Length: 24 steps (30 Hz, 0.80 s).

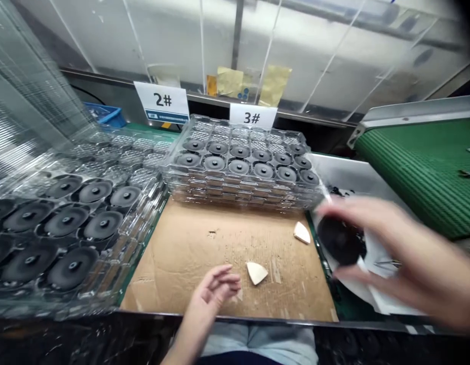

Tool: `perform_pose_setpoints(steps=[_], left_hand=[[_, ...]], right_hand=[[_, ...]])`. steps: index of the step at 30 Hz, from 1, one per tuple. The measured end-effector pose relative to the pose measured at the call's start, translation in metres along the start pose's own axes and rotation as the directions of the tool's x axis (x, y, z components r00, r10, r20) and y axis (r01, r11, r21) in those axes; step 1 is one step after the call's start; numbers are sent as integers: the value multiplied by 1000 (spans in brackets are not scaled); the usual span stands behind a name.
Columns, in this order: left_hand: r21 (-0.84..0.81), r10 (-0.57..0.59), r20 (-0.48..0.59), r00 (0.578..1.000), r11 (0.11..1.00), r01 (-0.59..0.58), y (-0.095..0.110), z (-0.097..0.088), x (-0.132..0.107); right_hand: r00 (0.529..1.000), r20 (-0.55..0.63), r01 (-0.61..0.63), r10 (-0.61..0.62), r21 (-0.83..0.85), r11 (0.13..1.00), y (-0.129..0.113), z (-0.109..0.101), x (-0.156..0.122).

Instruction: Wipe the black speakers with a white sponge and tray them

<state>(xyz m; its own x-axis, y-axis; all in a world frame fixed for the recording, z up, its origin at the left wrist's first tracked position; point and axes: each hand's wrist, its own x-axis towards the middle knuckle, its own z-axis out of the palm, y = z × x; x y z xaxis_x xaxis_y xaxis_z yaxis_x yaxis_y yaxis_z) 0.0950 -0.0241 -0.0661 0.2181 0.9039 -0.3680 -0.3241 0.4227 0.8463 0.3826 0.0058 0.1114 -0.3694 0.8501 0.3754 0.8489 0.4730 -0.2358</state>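
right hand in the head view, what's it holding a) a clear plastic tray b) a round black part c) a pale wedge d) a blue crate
B: the right hand has its fingers and thumb around the round black part, while the pale wedge lies apart from it on the cardboard.

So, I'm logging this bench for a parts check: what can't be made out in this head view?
All from the head view:
The black disc in the right hand: partly covered by the fingers and blurred.
Contents of the white bin: mostly hidden behind that hand.
Lower layers of the stacked clear trays: covered by the top tray.
The left tray pile: cut off by the picture's left edge.
Dark bits on the green belt: too small to identify.
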Motion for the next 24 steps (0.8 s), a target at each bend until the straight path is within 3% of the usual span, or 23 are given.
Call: perform_pose_setpoints(steps=[1, 3, 4, 6, 8, 11, 14, 16, 20, 22, 24], left_hand=[[-124, -46, 90, 995, 991, 57, 0, 8, -7], [-271, -123, 242, 963, 944, 189, -2, 18, -19], [-298, -163, 292, 942, 921, 252, -2, 20, -24], [-304, -249, 351, 903, 882, 361, -2, 16, -29], [-318, -315, 365, 876, 842, 435, -1, 7, -30], [-396, -341, 343, 875, 793, 464, 2, -7, -29], [-453, -326, 318, 890, 772, 445, 4, -17, -31], [-486, -302, 312, 901, 764, 425, 6, -21, -32], [-550, -255, 246, 935, 757, 352, 10, -27, -33], [-559, -245, 195, 950, 768, 313, 12, -29, -33], [-560, -233, 151, 961, 781, 277, 14, -30, -34]], right_hand=[[984, 130, 112, -125, 104, 988, -27, 27, -9], [956, 189, 164, -224, 287, 944, -66, 78, -29], [958, 208, 116, -197, 347, 931, -78, 99, -38], [978, 134, 79, -158, 465, 882, -94, 135, -55], [987, 156, -54, -32, 516, 855, -105, 157, -66], [967, 228, -217, 112, 512, 831, -119, 171, -73], [962, 246, -231, 119, 499, 835, -121, 173, -72], [945, 239, -311, 223, 447, 839, -109, 176, -71], [827, 149, -561, 542, 251, 789, -73, 196, -79], [812, 130, -583, 569, 226, 780, -64, 210, -87], [828, 127, -560, 547, 256, 788, -63, 223, -93]])
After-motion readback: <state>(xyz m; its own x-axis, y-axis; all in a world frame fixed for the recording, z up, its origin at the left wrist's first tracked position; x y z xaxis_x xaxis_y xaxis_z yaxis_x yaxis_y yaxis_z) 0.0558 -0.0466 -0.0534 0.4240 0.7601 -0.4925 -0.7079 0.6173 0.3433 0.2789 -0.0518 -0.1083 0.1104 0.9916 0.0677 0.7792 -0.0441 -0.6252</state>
